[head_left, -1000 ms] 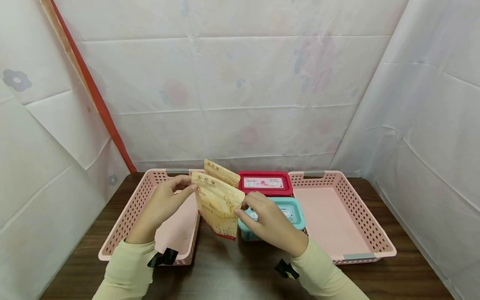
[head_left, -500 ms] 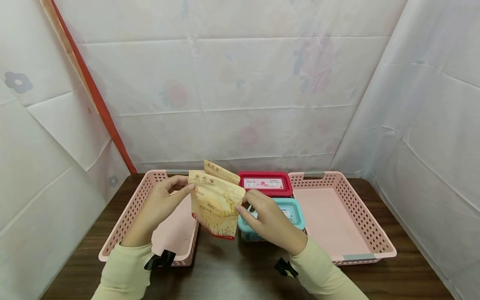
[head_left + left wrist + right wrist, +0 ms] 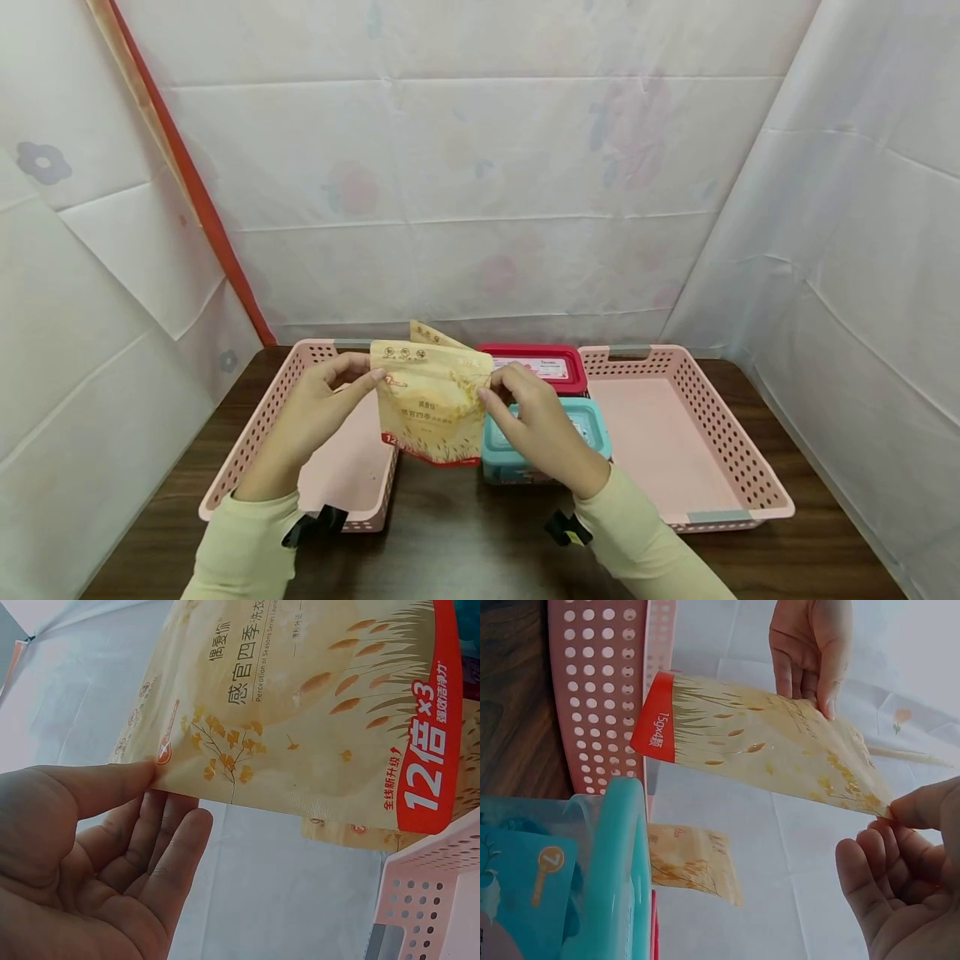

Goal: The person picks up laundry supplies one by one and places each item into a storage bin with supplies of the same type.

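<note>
A yellow laundry pod pouch [image 3: 433, 408] with a red bottom band hangs upright, its printed front towards me. My left hand [image 3: 318, 412] pinches its upper left edge between thumb and fingers, plain in the left wrist view, where the pouch [image 3: 300, 727] fills the upper part. At the opposite upper edge, my right hand [image 3: 542, 429] pinches the pouch too. The right wrist view has that hand [image 3: 911, 874] gripping a corner with thumb and forefinger. Behind stands a second yellow pouch [image 3: 431, 334], mostly hidden by the first.
On the dark wooden table [image 3: 442, 550], a pink perforated basket [image 3: 251, 433] stands left and another pink basket [image 3: 675, 442] right. Between them sit a red-lidded box [image 3: 573, 377] and, nearer me, a teal-lidded box [image 3: 596, 427], partly behind my right hand. White cloth [image 3: 480, 167] hangs behind.
The held pouch has turned to face me more squarely, its lower edge rising a little. Both hands have kept their pinch; the left has shifted slightly left, the right slightly up.
</note>
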{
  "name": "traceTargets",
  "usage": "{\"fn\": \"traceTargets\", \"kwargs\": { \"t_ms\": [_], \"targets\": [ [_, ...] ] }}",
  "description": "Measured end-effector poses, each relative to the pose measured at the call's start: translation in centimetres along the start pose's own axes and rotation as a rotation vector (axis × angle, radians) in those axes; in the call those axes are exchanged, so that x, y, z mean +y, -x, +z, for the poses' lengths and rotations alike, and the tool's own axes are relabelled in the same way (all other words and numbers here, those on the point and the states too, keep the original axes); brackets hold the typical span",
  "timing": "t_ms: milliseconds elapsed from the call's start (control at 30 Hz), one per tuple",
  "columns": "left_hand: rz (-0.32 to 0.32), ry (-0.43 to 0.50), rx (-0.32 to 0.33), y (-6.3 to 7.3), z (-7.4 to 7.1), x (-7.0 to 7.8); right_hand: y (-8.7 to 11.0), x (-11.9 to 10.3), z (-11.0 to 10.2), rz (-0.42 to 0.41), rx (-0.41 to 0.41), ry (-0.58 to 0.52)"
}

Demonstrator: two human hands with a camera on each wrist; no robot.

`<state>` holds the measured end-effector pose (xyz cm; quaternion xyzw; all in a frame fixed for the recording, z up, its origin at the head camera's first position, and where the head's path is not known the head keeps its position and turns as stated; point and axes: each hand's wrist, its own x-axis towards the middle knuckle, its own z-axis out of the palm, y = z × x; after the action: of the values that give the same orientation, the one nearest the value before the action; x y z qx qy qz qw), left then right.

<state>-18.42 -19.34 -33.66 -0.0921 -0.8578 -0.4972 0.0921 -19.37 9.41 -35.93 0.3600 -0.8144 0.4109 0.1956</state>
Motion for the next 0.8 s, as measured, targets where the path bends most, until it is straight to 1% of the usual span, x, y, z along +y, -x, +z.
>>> {"fn": "traceTargets", "kwargs": {
  "t_ms": [67, 233, 567, 800],
  "targets": [
    [0.006, -0.009, 0.004, 0.07, -0.05, -0.12, -0.12, 0.05, 0.03, 0.019, 0.0, -0.013],
    [0.007, 0.02, 0.001, 0.24, -0.18, -0.29, -0.42, 0.21, 0.14, 0.059, 0.006, -0.078],
    [-0.011, 0.123, -0.016, 0.44, -0.4, -0.65, -0.75, 0.46, 0.51, 0.141, 0.018, -0.153],
    [-0.013, 0.137, 0.013, 0.62, -0.65, -0.65, -1.02, 0.56, 0.98, 0.188, 0.037, -0.222]
  ]
}}
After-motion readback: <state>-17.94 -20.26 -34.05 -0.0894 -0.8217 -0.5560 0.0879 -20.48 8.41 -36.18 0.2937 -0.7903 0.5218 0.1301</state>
